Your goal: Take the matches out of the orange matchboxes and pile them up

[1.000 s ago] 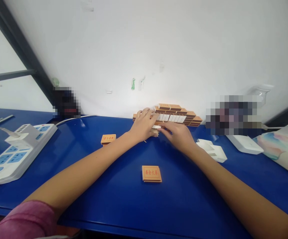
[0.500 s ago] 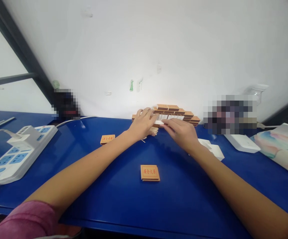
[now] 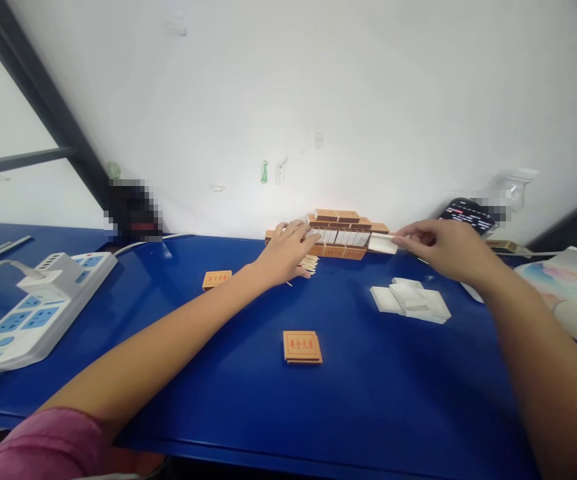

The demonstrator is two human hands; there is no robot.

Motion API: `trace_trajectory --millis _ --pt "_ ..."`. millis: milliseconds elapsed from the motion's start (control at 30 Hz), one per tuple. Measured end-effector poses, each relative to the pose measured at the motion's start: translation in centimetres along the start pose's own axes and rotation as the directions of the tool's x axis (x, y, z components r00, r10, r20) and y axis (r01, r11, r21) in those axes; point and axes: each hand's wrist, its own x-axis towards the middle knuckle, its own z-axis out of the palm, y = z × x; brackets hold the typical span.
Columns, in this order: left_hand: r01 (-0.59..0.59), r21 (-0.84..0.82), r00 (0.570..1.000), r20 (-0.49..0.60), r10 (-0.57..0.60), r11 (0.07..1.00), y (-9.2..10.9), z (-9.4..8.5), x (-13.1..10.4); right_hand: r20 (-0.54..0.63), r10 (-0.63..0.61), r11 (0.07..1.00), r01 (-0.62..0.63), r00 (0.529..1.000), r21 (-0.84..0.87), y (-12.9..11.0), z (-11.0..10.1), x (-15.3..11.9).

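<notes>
At the foot of the wall stands a stack of orange matchboxes (image 3: 341,253), with white inner trays (image 3: 351,238) in an open row along its front. My left hand (image 3: 284,255) rests over the stack's left end, fingers apart and curved, thumb held away. Under its thumb side lies a bunch of matchsticks (image 3: 311,264), partly covered. My right hand (image 3: 436,245) pinches the edge of a white matchbox tray (image 3: 383,244) at the stack's right end. A pile of white trays (image 3: 413,300) lies nearer me on the right.
Flat orange matchbox sleeves (image 3: 302,347) lie at the front middle of the blue table (image 3: 228,400). Another orange matchbox (image 3: 217,279) is left of my hand. A white power strip (image 3: 43,313) occupies the left; a phone (image 3: 466,217) and a colourful packet (image 3: 568,293) are right.
My right hand has moved right, from the middle of the stack to its right end, and now holds a white tray there. My left hand has stayed almost in place.
</notes>
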Motion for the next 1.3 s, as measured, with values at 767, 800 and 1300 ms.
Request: trace_trajectory --millis 767,800,1300 --pt "0.052 -0.571 0.992 0.124 0.023 0.82 4.3 -6.8 -9.8 0.32 -0.025 1.0 0.02 0.947 0.019 -1.3 2.0 -0.5" --pt "0.047 -0.579 0.99 0.138 0.042 0.814 4.5 -6.8 -9.8 0.292 -0.051 0.998 0.038 0.955 0.052 -2.5 1.9 -0.8" --pt "0.174 -0.233 0.927 -0.288 -0.238 0.957 2.5 -5.1 -9.7 0.312 0.071 0.512 -0.303 0.947 0.804 -13.3 6.0 -5.3"
